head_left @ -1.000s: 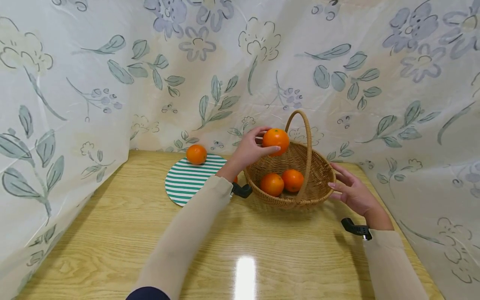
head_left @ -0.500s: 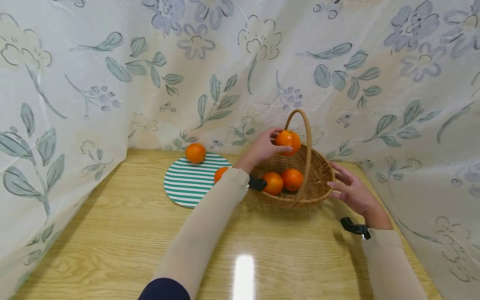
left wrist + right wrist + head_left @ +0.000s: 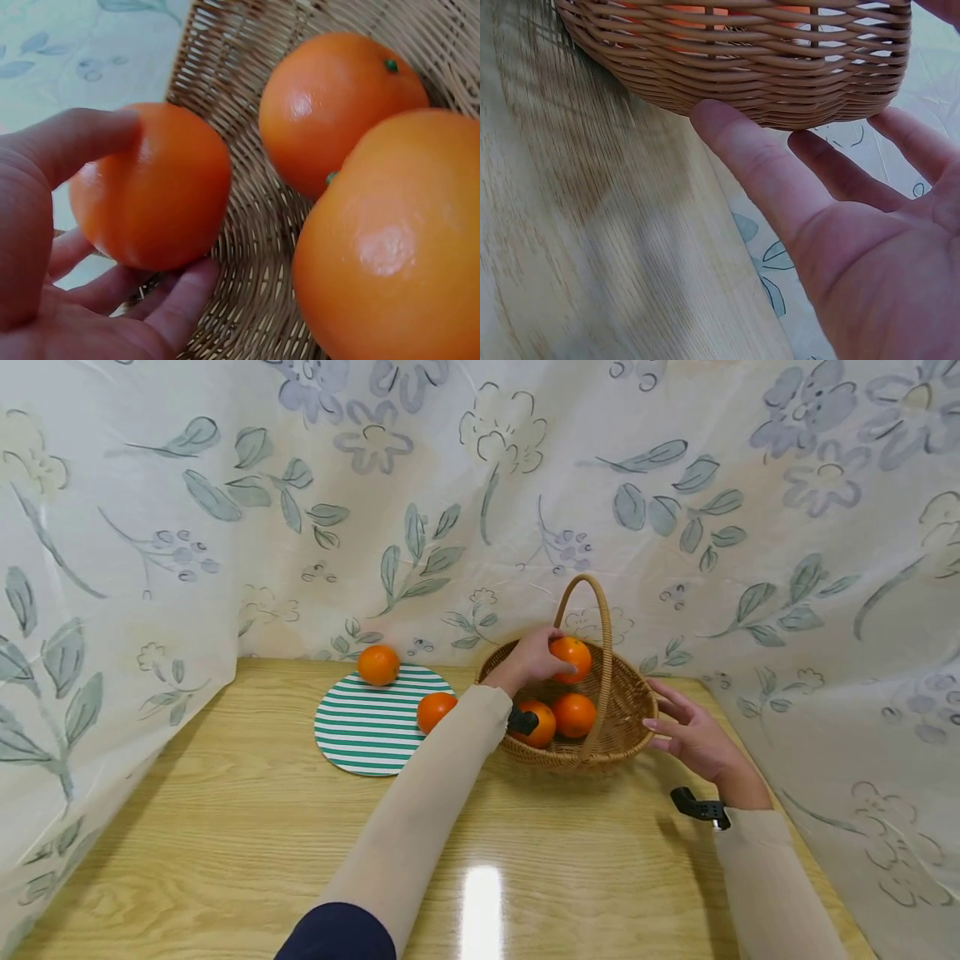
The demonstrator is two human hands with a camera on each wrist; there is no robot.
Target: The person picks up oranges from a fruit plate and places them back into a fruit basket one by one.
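Note:
In the head view my left hand (image 3: pixel 534 660) holds an orange (image 3: pixel 572 658) low inside the wicker basket (image 3: pixel 630 739). The left wrist view shows the thumb over that orange (image 3: pixel 154 187) and the fingers beneath it, close to the woven wall. Two more oranges, a nearer one (image 3: pixel 537 724) and another beside it (image 3: pixel 575 716), lie in the basket below the hand. At the basket's right side is my right hand (image 3: pixel 697 739); its extended thumb and fingertips touch the outer wall, as the right wrist view shows (image 3: pixel 885 247).
A round green-and-white striped mat (image 3: pixel 360 735) lies left of the basket, bearing one orange (image 3: pixel 378 665) at its back edge and another (image 3: pixel 435 713) at its right, partly behind the left sleeve. The basket's tall handle (image 3: pixel 604 635) arches overhead. Floral cloth (image 3: pixel 420 468) hangs behind the wooden table (image 3: pixel 225 827).
My left hand has carried the orange to the right and then down into the basket. My right hand stays against the basket's side. The head view has shifted slightly.

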